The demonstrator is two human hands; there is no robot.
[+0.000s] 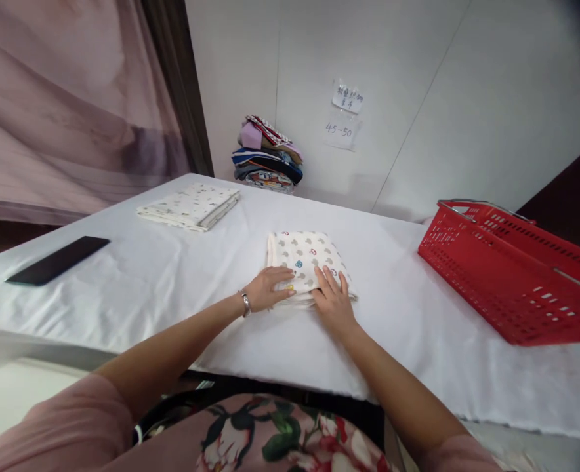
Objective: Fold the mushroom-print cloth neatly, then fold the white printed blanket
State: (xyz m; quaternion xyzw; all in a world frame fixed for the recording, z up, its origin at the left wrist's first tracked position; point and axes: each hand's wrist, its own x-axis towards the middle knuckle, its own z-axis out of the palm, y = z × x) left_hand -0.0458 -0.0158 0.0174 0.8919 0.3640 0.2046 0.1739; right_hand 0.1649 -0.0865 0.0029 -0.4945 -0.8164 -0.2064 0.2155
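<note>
1. My left hand (270,288) rests on the near left corner of the folded cloth (302,252); its fingers are slightly apart, not clamped.
2. My right hand (334,298) rests on the near right part of this same cloth, and its fingers are spread.
3. The cloth, white with small prints, is under my fingers, on the table (172,295).
4. Farther left from my fingers lies another cloth (191,204), also folded.
5. Well to their right is a red basket (506,282).
6. Beyond them is a clothes pile (268,157).
</note>
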